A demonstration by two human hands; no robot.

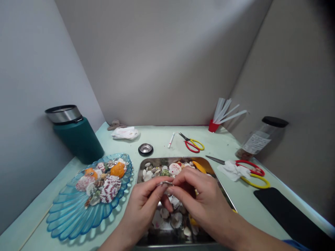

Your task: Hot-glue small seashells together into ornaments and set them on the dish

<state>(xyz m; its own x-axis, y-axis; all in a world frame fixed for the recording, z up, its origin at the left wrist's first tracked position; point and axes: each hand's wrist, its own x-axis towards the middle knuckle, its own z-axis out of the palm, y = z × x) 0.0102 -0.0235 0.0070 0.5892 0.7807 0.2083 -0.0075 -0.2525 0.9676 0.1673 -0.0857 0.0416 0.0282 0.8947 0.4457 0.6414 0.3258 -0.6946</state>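
Over the metal tray (227, 195), my left hand (149, 197) and my right hand (197, 193) meet fingertip to fingertip. Both are closed in a pinch on a small silvery piece (166, 182), too small and too covered by fingers to tell its kind. Below and around my hands the tray holds many seashells, among them a pink-and-white scallop shell (175, 169), a long orange shell (199, 166) and a pale shell (176, 220). To the left stands a blue shell-shaped dish (75, 212) with an orange shell (118, 169) and a maroon-striped scallop shell (111, 188) among others.
A green bottle (78, 139) stands far left, its lid (146, 149) behind the tray. Beyond lie tissues (125, 132), a white marker (171, 140) and small scissors (192, 143). Rightward are a red cup (214, 126) of glue sticks, larger scissors (251, 169), a jar (258, 139) and a phone (288, 212).
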